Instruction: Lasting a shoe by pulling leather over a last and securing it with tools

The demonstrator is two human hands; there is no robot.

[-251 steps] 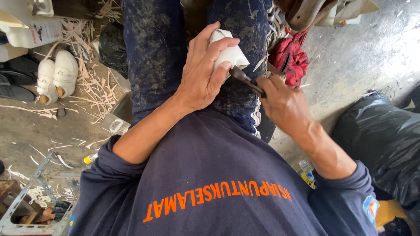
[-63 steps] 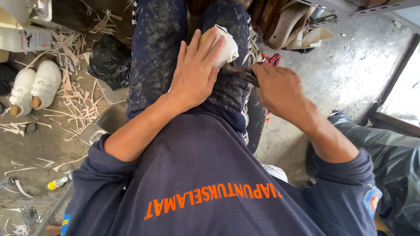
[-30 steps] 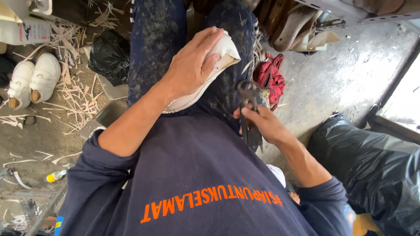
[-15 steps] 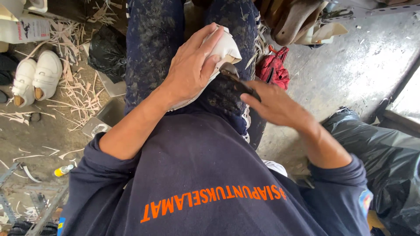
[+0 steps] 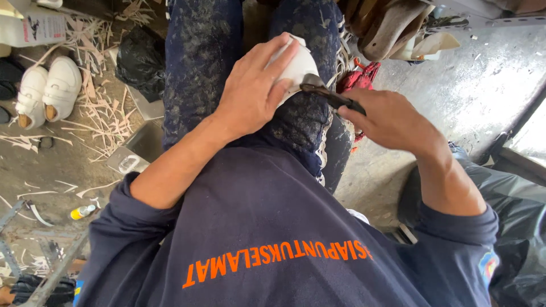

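On the person's knee, the left hand [image 5: 250, 94] presses flat over a white piece [image 5: 296, 65]. Now the right hand [image 5: 387, 119], gripping a dark knife [image 5: 330, 98], is back cutting its edge.

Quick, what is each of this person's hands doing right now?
Left hand: closed over a white shoe sole, pressing it against the knee.
Right hand: closed on a dark-handled knife, blade tip at the sole's edge.
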